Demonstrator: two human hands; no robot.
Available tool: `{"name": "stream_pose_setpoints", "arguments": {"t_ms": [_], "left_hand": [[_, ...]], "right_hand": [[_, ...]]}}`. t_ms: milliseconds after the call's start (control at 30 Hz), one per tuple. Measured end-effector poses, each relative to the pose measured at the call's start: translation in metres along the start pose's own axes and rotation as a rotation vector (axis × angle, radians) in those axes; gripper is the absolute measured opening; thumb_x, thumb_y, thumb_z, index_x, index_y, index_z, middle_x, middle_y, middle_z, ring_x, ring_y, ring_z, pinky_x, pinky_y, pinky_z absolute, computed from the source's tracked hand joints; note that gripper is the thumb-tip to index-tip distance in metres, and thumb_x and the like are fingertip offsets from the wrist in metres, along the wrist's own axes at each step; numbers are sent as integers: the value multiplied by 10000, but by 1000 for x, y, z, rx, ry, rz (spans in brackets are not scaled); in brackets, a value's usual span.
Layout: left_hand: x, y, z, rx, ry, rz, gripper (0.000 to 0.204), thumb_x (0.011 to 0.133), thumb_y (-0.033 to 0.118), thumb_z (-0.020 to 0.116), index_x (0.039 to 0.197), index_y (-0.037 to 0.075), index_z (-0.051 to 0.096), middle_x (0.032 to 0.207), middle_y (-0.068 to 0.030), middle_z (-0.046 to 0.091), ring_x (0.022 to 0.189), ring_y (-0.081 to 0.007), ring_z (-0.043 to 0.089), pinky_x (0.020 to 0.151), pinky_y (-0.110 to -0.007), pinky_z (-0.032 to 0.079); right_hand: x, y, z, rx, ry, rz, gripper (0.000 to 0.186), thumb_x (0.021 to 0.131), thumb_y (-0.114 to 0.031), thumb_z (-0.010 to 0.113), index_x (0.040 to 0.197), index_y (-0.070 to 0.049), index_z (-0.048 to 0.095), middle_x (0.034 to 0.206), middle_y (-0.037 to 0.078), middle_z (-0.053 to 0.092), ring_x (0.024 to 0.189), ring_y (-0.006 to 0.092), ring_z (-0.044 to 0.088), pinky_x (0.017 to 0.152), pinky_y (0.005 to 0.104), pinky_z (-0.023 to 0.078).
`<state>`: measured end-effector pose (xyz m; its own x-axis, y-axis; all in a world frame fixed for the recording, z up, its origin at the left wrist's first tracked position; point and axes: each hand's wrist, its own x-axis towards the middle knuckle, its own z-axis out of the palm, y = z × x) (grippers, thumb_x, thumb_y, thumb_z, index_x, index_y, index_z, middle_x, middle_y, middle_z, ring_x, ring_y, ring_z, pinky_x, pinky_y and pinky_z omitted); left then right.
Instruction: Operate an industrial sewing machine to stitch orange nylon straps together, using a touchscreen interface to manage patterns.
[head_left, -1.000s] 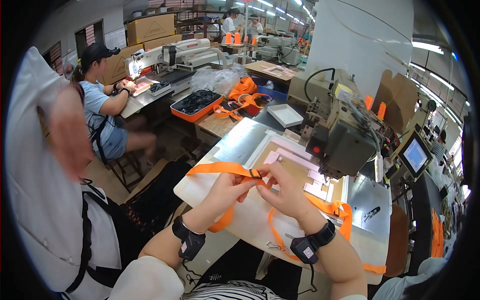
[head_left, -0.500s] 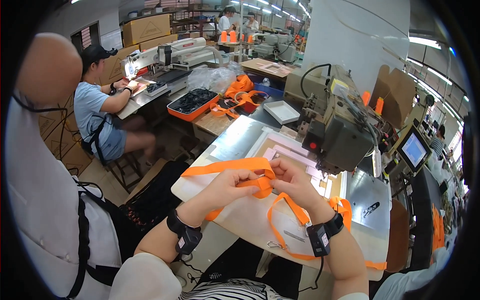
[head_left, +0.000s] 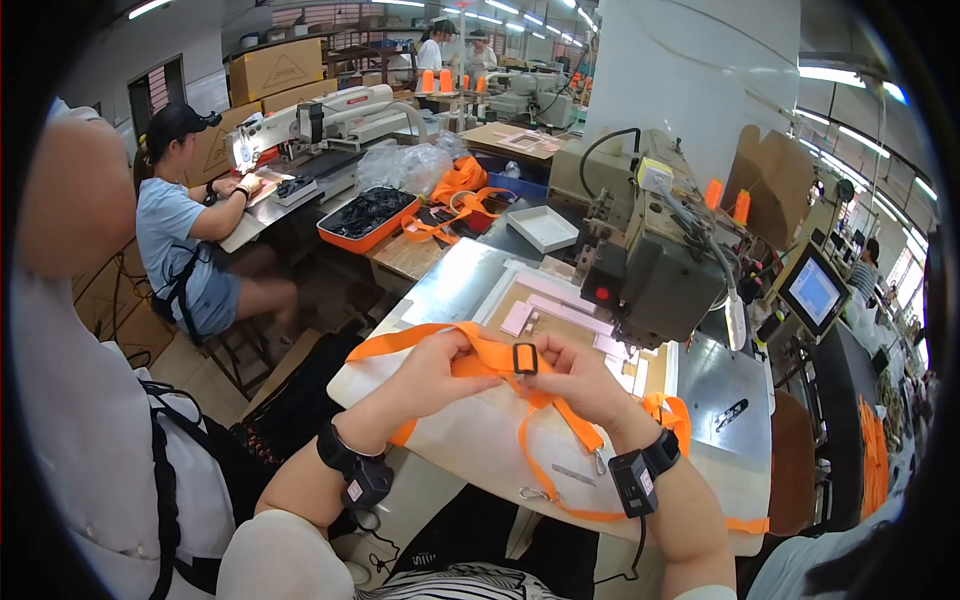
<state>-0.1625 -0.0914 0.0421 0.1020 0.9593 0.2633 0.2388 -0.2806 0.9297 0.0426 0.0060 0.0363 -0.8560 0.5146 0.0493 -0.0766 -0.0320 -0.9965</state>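
A sewing workshop on a factory floor.
A heavy sewing machine with a screen beside it stands at a metal-topped counter, an orange strap above the near edge; a person in a cap sits at another machine. Orange thread cones, a tray of black parts, stacked cartons and more people show farther back, under strip lights.

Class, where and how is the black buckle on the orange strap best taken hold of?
Probably by its right-hand edge, pinched from the right between thumb and forefinger: the black buckle is a flat rectangular frame, the orange strap fills the space between it and the left hand, and the right hand is close beside that edge.
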Motion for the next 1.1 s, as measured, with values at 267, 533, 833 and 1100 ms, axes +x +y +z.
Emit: {"name": "stream_pose_setpoints", "arguments": {"t_ms": [267, 533, 833, 1100], "left_hand": [[6, 2, -4, 5, -75, -142, 370, 772, 13, 707, 1126, -4, 601, 962, -47, 641, 857, -78, 600, 733, -215, 482], [14, -3, 9, -69, -88, -122, 278, 804, 80, 712, 1052, -20, 639, 912, -55, 663, 811, -70, 584, 727, -222, 471], [22, -21, 11, -56, -74, -157, 186, 889, 169, 641, 947, -4, 677, 726, 12, 594, 674, -38, 516, 612, -185, 401], [20, -19, 14, -118, -50, -146, 193, 906, 136, 613, 1025, 3, 687, 758, 22, 593, 678, -32, 496, 602, -189, 393]], "right_hand": [[-20, -12, -7, -493, 137, -26, 379, 823, -125, 715, 1158, -41, 560, 870, 3, 647, 741, 51, 565, 678, 187, 438], [-33, -2, -14, -532, 204, -154, 277, 871, -163, 666, 1113, -30, 636, 763, -1, 587, 694, 69, 502, 643, 221, 426], [-37, -2, -22, -579, 185, -38, 364, 964, -314, 522, 984, 23, 657, 702, 59, 598, 652, 125, 516, 626, 263, 449], [-36, -2, -21, -611, 206, -6, 379, 965, -330, 515, 968, 18, 663, 631, 52, 535, 607, 134, 478, 578, 279, 423]]}}
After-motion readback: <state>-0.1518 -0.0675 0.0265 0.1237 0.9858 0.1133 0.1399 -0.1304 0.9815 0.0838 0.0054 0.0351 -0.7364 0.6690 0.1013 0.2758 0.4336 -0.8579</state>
